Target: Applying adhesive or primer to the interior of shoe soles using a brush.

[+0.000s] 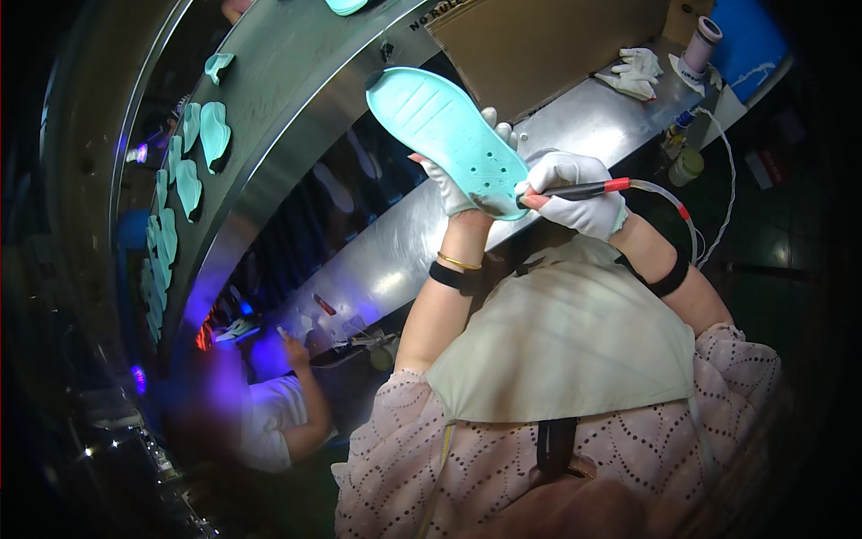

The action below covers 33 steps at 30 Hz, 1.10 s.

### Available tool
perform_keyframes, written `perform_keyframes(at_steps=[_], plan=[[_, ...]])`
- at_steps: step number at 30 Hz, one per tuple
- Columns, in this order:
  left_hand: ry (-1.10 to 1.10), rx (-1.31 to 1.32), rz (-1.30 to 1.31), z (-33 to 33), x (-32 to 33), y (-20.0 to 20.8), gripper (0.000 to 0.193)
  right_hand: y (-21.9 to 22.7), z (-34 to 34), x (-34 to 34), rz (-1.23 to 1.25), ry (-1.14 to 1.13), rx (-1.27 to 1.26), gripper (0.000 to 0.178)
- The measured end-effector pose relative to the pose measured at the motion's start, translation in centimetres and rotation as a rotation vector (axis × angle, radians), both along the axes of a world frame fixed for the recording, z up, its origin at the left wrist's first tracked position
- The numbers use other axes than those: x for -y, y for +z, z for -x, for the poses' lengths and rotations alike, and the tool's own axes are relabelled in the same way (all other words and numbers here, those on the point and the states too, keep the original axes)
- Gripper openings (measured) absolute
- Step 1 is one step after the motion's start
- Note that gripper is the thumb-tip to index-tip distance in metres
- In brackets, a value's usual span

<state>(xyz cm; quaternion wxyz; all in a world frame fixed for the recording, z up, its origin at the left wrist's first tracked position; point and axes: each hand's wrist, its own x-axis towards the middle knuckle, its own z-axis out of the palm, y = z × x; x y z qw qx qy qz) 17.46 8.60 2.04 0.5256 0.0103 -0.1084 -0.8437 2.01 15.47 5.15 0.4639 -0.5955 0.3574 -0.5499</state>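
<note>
The left hand (443, 186) grips the turquoise sole (449, 126) from beneath, gloved fingers showing at its right edge and a bare fingertip at its left. The sole is held up over the metal bench (386, 256), broad end far left, narrow end near right. The right hand (575, 171) grasps a black pen-shaped tool (579, 190), its front end at the sole's narrow end; whether the tip makes contact cannot be told. Risk of slip: the sole has no visible support except the left hand, so tool pressure could tilt it and carry the tip off line. Risk of marking: such a slip could score the surface beside the small holes. Risk of injury: bare fingertips close to the tip could be struck. Risk of drag: the tube (669, 199) behind the tool, if snagged at the right, could pull the tip aside.
</note>
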Motion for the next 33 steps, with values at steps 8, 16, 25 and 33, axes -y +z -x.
perform_keyframes(at_steps=[8,16,25,33], plan=[[-0.136,0.388,0.160,-2.0,0.5,1.8,0.104,1.1,0.9,0.8,-0.309,0.159,0.195,0.016],[-0.450,0.691,0.302,-4.1,1.4,3.6,0.106,1.9,1.8,1.8,-0.303,0.630,-0.064,0.018],[-0.376,0.928,0.145,-4.8,3.4,1.6,0.074,1.8,-0.1,2.2,0.008,0.428,-0.281,0.012],[-0.391,0.874,0.010,-4.7,2.1,3.1,0.059,0.6,-0.6,2.6,-0.051,0.378,-0.222,0.013]])
